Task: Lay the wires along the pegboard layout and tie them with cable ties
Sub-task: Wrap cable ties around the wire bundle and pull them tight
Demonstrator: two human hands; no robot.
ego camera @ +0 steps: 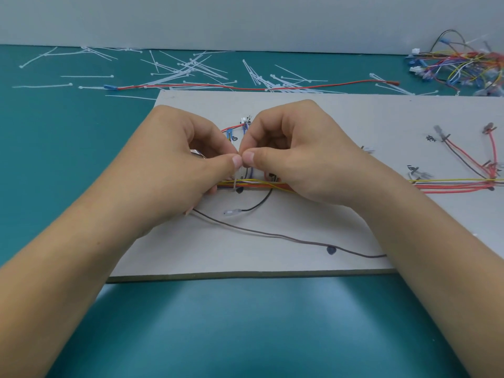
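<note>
A grey pegboard [272, 257] lies on the teal table. A bundle of yellow, red and orange wires [450, 184] runs across it from the right into my hands. My left hand [180, 170] and my right hand [294, 159] meet thumb to thumb over the bundle. Both pinch a thin white cable tie [235, 181] that loops down around the wires. A brown wire [272, 236] trails loose toward the board's front. A short black wire with a clear terminal [231, 212] lies below the bundle.
Several loose white cable ties [191, 68] lie scattered on the table behind the board. A long red wire [245, 87] lies among them. A pile of coloured wires [463, 66] sits at the far right. Red wires with terminals [469, 156] branch upward on the board's right side.
</note>
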